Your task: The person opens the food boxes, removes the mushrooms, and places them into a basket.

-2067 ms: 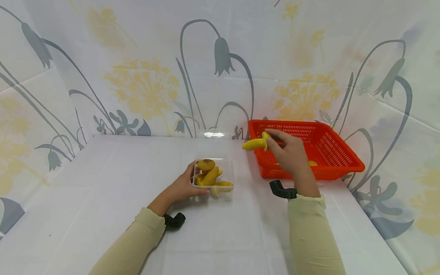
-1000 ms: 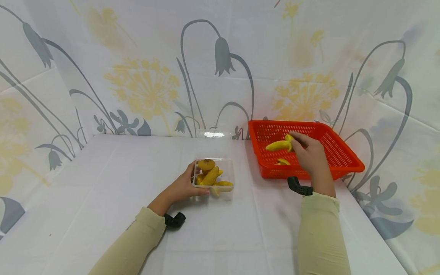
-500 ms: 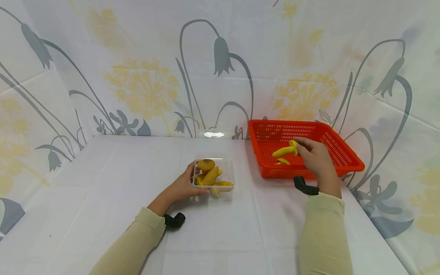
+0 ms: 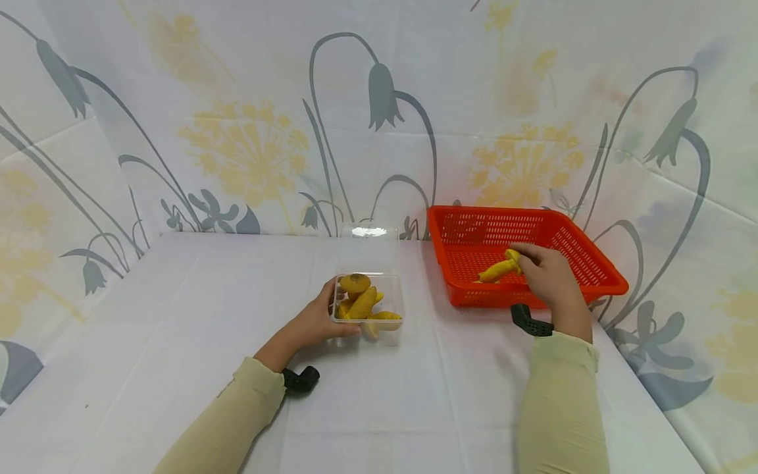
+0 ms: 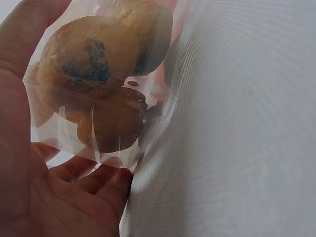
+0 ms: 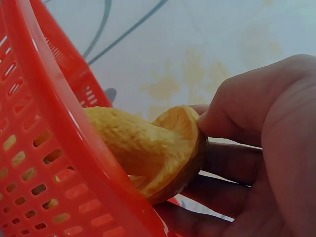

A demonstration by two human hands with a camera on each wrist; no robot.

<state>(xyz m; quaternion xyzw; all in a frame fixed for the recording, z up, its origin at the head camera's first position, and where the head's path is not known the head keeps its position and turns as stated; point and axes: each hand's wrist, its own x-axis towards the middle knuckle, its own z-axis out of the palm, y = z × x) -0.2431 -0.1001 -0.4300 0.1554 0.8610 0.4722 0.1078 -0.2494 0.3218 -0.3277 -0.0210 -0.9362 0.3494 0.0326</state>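
My right hand (image 4: 549, 280) pinches a yellow mushroom (image 4: 497, 270) by its cap, low over the inside of the red basket. In the right wrist view the mushroom's thick stem (image 6: 131, 140) points past the basket's rim, with thumb and fingers on the cap. My left hand (image 4: 316, 321) grips the left side of a clear plastic box (image 4: 398, 304) standing on the table. Several yellow-brown mushrooms (image 4: 362, 304) lie inside that box. Through its clear wall, the left wrist view shows a mushroom cap (image 5: 89, 54) with a dark bluish patch.
A red perforated basket (image 4: 474, 297) stands at the right, near the back. Yellow pieces show through its holes in the right wrist view. The box's clear lid (image 4: 368, 249) stands raised behind it. A flower-patterned cloth (image 4: 254, 79) hangs behind the white table (image 4: 195, 342).
My right hand has carried the mushroom rightward from the basket's left edge and lowered it inside the basket, covering most of a yellow piece there. The left hand and box stay put.
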